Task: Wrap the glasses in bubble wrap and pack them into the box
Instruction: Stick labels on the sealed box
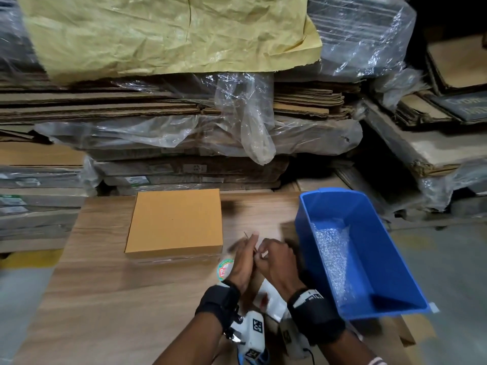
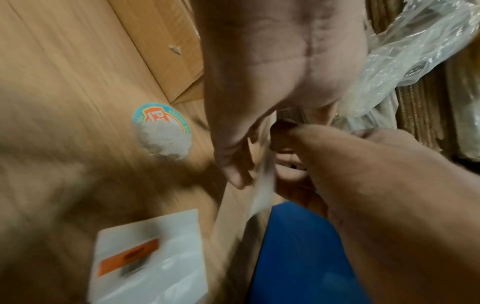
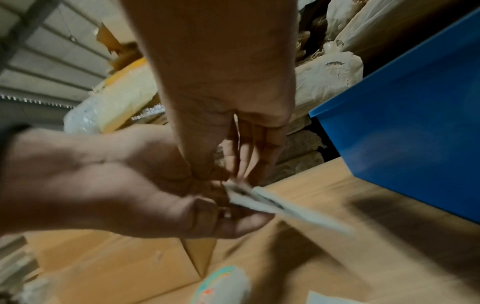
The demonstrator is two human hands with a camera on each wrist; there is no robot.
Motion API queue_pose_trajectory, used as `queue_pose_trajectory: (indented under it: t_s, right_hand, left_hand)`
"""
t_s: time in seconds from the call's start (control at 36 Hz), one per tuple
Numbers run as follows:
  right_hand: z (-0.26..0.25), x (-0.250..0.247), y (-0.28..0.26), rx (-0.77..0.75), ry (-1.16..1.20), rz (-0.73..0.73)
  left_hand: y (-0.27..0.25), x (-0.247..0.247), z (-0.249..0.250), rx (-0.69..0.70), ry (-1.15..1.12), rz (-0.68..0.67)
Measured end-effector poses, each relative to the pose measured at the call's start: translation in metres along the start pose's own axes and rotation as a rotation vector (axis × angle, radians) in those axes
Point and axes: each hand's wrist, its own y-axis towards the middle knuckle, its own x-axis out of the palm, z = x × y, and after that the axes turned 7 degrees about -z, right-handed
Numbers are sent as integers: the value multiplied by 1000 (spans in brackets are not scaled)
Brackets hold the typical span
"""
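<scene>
On the wooden table point(image 1: 105, 299), both hands meet between flat cardboard box point(image 1: 175, 222) and blue bin point(image 1: 390, 256), left hand point(image 1: 243, 262) and right hand point(image 1: 276, 264) each pinching a thin blurred pale piece point(image 3: 272, 205), bubble wrap point(image 1: 332, 254) in bin, sticker point(image 2: 162, 131) nearby.

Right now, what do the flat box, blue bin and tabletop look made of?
Flat box: plain cardboard, matte tan, creased edges. Blue bin: likely moulded plastic, uniform colour, smooth faint sheen. Tabletop: wood-grain print, probably laminate; a torn sticker clings to it.
</scene>
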Motion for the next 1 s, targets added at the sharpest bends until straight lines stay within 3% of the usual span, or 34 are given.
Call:
queue_pose_trajectory:
  t_s: [0.14,0.28,0.44,0.78,1.0]
  right_hand:
    - [-6,-12,-20,-147,333,-71]
    - [28,-30,-32,-156,327,246]
    - [26,-50,-53,-82,588,-3]
    - [8,-38,-77,-362,369,231]
    - [-18,-34,-95,-337,320,353]
  left_hand:
    - [-13,2,14,116,-11,29]
    - [-29,-2,24,166,-46,40]
    - [-49,0,32,198,-108,-5]
    - [-84,4,42,344,28,28]
    - [-93,-5,42,437,121,90]
